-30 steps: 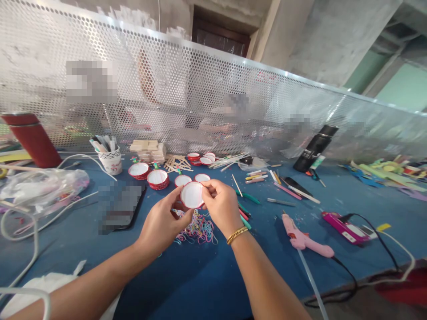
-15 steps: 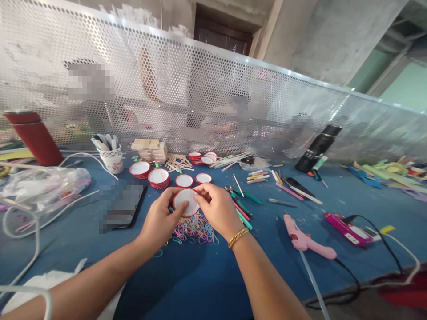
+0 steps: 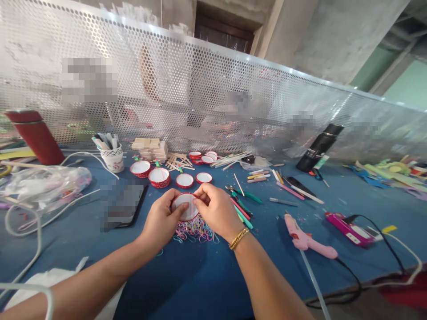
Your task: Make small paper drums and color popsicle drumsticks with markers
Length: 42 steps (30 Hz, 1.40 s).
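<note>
My left hand [image 3: 162, 220] and my right hand [image 3: 215, 210] both grip a small round red-rimmed cap with a white inside [image 3: 184, 206]. They hold it just above a pile of thin coloured rubber bands [image 3: 196, 231] on the blue table [image 3: 187, 275]. The left fingers curl round the cap's left edge. The right thumb and fingers pinch its right rim. A gold bracelet [image 3: 238, 238] sits on my right wrist. Several more red-and-white caps [image 3: 159, 176] lie in a row just beyond my hands.
A pink glue gun [image 3: 305, 240] with its cable lies at the right, near a magenta device [image 3: 348, 227]. Pliers and pens [image 3: 243, 203] lie beside my right hand. A dark phone [image 3: 122, 206], a cup of markers [image 3: 111, 158], a red flask [image 3: 35, 135], wooden sticks and a perforated metal screen stand behind.
My hands have lowered the cap slightly toward the rubber bands and drawn it a little to the left. Both hands keep hold of it.
</note>
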Available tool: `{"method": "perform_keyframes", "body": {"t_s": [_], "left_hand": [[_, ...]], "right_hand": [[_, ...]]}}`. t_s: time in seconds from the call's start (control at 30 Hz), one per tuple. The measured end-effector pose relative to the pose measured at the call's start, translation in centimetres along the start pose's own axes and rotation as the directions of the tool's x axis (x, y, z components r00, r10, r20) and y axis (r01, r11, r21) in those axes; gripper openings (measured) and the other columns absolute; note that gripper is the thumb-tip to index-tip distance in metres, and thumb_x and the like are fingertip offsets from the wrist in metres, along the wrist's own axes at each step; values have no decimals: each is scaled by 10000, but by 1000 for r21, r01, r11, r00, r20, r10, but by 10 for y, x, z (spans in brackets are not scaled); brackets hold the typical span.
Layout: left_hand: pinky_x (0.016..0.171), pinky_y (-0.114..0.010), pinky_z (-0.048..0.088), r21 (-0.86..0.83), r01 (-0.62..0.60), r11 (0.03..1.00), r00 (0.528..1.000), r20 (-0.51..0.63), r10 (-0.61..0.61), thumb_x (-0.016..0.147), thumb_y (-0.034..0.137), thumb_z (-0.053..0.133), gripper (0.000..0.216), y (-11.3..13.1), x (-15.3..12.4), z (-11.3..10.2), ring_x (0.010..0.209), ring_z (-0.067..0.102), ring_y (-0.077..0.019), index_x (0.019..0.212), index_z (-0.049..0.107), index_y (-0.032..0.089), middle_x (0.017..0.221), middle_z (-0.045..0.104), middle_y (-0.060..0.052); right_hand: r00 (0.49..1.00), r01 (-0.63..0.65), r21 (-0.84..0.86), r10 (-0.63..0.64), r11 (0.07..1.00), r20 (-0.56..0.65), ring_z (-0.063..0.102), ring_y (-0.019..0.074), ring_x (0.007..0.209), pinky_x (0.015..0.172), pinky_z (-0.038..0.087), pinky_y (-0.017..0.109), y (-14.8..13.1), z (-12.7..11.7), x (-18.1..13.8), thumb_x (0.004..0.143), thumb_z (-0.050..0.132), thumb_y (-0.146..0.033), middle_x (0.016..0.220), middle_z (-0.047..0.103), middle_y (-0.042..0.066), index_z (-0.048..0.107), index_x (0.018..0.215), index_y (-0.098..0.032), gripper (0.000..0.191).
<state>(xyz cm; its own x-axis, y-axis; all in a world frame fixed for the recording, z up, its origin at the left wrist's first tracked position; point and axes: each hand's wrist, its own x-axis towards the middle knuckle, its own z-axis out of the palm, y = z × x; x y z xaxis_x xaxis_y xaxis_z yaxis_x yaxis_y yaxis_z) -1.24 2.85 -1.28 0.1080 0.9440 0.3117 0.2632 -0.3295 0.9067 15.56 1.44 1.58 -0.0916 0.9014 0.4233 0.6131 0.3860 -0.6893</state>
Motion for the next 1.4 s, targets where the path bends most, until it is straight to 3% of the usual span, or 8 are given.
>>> {"method": "perform_keyframes", "body": {"t_s": [0.37,0.67,0.87,1.0,1.1,1.23,1.4], "left_hand": [[570,-273,512,-114,57,992,996,78,-49,830,420,652,214,-10,5,3,624,605,-161,864,645,208,711,663,3],[543,-254,444,54,-10,998,999,44,7,815,363,666,149,-16,3,-3,594,578,-155,822,666,213,652,652,9],[531,-245,377,148,35,988,996,80,-48,833,368,624,162,-16,2,1,576,517,-146,815,639,208,640,612,26],[542,-243,373,124,26,992,995,96,-38,843,363,599,171,-10,-2,2,598,512,-146,870,651,202,686,621,19],[559,-246,386,51,16,999,991,130,-23,851,378,581,194,-2,-5,2,621,509,-147,871,642,195,706,609,13],[521,-245,372,19,49,999,985,167,-51,847,414,564,238,4,-7,3,573,477,-139,883,625,187,677,561,25],[506,-246,370,63,41,997,972,229,-54,852,427,553,261,5,-7,3,547,474,-138,901,632,183,675,567,23]], "right_hand": [[997,-77,-86,76,993,-10,690,161,734,666,466,249,0,-4,2,862,699,-166,814,760,11,700,918,-212,72],[998,-51,-175,58,983,33,676,161,698,640,425,249,-6,-5,-1,842,725,-149,746,746,10,679,768,-208,105],[990,-95,-222,116,970,80,673,165,668,596,403,252,-1,-6,0,828,748,-190,742,758,21,690,723,-213,121],[983,-87,-189,115,978,141,715,184,747,643,453,262,2,-19,2,880,674,-208,837,792,32,746,821,-222,94],[989,-102,-142,116,985,95,728,167,780,680,482,255,3,-29,3,935,541,-142,907,804,20,753,948,-229,229],[985,-140,-367,166,920,39,724,192,873,712,465,268,6,-29,6,942,558,-166,924,799,45,757,902,-215,209],[963,-135,-535,238,834,129,708,176,887,697,414,261,12,-19,9,893,663,-238,909,791,19,754,840,-224,107]]}}
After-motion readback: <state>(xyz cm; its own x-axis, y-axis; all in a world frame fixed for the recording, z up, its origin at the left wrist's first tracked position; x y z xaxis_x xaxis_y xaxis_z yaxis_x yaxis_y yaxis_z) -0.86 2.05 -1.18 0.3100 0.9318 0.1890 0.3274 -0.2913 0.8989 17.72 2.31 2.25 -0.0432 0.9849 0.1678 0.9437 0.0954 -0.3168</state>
